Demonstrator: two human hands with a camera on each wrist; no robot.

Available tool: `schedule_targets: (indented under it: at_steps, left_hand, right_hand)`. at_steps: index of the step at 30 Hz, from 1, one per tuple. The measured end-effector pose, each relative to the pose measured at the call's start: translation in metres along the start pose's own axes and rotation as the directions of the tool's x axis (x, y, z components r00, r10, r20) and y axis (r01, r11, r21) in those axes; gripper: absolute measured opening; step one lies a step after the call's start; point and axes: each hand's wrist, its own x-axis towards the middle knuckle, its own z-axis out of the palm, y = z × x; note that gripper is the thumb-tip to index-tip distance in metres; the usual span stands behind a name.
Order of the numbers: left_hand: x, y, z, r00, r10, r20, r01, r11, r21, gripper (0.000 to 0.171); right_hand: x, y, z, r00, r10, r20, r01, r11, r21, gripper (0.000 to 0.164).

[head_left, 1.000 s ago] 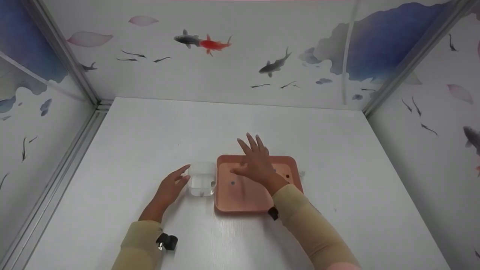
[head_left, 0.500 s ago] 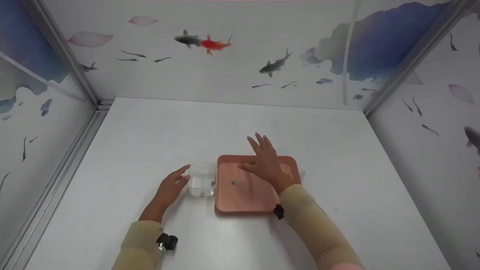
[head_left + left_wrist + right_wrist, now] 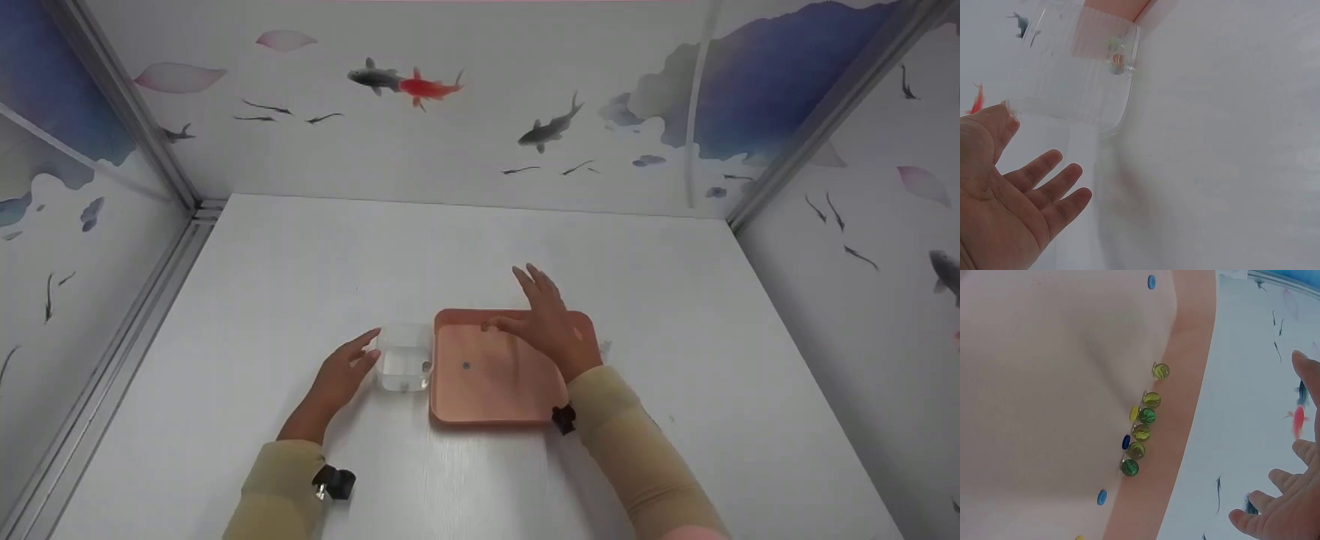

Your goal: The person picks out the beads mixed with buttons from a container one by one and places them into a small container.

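My left hand (image 3: 341, 382) stays beside a clear plastic box (image 3: 403, 361), its fingertips right at the box's left side. In the left wrist view the fingers are apart and a marble (image 3: 1117, 63) shows through the box wall. My right hand (image 3: 551, 330) hovers over the far right part of an orange tray (image 3: 495, 411) with its fingers spread; nothing shows in its grasp. Along one tray wall in the right wrist view lie several green and yellow glass marbles (image 3: 1141, 433). Among them are small flat discs, such as a yellow disc (image 3: 1134, 413) and a light blue disc (image 3: 1102, 497).
The box stands directly left of the tray on a white table (image 3: 360, 255). Another blue disc (image 3: 466, 366) lies on the tray's left half. Panels printed with fish (image 3: 427, 88) rise behind and at both sides. A small clear piece (image 3: 605, 348) shows just right of the tray.
My right hand has shifted to the right above the tray, hiding the discs that showed near its right side. My left hand and the box have stayed in place.
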Motion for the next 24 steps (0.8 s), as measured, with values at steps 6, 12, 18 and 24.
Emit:
schedule_targets:
  at_steps: [6, 12, 18, 24]
  left_hand:
    - [0.001, -0.002, 0.000, 1.000, -0.004, 0.004, 0.004, 1.000, -0.002, 0.049]
    - [0.002, -0.004, 0.000, 1.000, -0.015, 0.007, 0.015, 1.000, 0.007, 0.049]
    - [0.003, -0.004, 0.001, 1.000, -0.025, 0.001, 0.025, 0.999, 0.022, 0.050]
    - [0.002, -0.004, 0.001, 1.000, -0.028, -0.007, 0.028, 0.999, 0.027, 0.050]
  right_hand:
    - [-0.002, 0.001, -0.009, 0.990, 0.130, 0.053, -0.129, 0.991, -0.022, 0.099]
    - [0.000, 0.004, -0.015, 0.981, 0.165, 0.099, -0.173, 0.982, 0.082, 0.097]
    - [0.002, 0.013, -0.017, 0.975, 0.191, 0.109, -0.207, 0.966, 0.157, 0.093]
    - [0.005, 0.023, -0.015, 0.968, 0.222, 0.117, -0.245, 0.937, 0.250, 0.093]
